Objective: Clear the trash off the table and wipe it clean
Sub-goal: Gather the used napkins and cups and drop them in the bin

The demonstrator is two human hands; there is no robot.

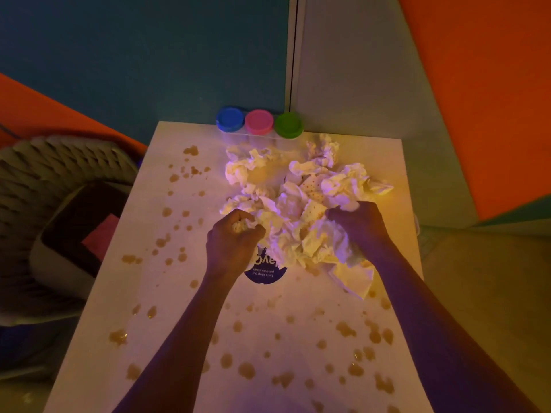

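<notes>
A heap of crumpled white paper napkins (301,198) lies on the far half of a white table (143,293). My left hand (234,242) is at the heap's near left edge, fingers curled round a small wad of napkin. My right hand (360,225) grips crumpled napkins at the heap's right side. Brown liquid spots (247,369) are scattered over the table's left side and near half. A round blue sticker (265,271) shows between my wrists, partly covered by napkins.
Three clear jars with blue (230,118), pink (258,121) and green (288,124) lids stand in a row at the table's far edge against the wall. A grey woven chair (59,186) with a dark seat stands left of the table.
</notes>
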